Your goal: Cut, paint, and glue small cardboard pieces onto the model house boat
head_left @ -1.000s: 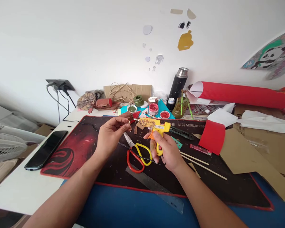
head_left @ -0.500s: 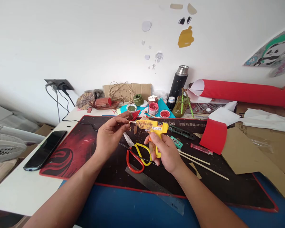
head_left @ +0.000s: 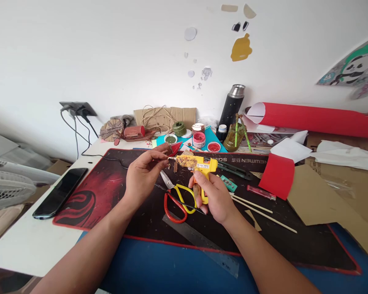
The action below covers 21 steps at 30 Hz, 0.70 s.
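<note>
My right hand (head_left: 216,194) grips a yellow hot glue gun (head_left: 209,164), its fingers wrapped round the handle. Brown stains cover the gun's front half, and its nozzle points left. At the nozzle tip, my left hand (head_left: 144,175) is closed in a pinch; whatever small piece lies between its fingertips is too small to make out. A red pointed piece (head_left: 175,149) shows just behind those fingertips. Below the hands lie scissors (head_left: 175,207) with one red and one yellow handle. A clear ruler (head_left: 202,245) lies at an angle nearer to me.
A dark desk mat (head_left: 147,222) covers much of the table. A phone (head_left: 61,192) lies left. Behind stand paint jars (head_left: 198,139), a black thermos (head_left: 232,106) and a brush jar (head_left: 233,141). To the right are wooden sticks (head_left: 263,212), cardboard (head_left: 313,196) and red paper (head_left: 277,175).
Both hands and the glue gun keep nearly the same pose. The whole view has shifted very slightly, with things appearing a little further right.
</note>
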{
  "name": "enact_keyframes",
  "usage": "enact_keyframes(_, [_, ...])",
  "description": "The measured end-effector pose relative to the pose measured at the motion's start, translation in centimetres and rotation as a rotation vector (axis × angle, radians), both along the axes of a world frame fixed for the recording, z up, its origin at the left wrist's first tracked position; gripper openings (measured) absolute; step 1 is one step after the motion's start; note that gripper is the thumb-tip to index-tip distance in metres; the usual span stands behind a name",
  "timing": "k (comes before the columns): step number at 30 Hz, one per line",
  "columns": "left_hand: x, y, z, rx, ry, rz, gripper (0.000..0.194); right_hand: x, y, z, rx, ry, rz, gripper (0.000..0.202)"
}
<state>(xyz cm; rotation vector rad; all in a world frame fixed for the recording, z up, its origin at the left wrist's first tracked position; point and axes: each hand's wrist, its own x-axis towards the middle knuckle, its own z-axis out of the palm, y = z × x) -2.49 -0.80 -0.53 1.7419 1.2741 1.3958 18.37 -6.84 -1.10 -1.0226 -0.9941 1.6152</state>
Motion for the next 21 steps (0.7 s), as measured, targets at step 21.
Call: enact_keyframes(21, [0.17, -0.22, 0.41, -0.034, -0.055, 0.002, 0.015, -0.03, -0.03, -0.05, -0.014, -0.031, -0.014, 0.062])
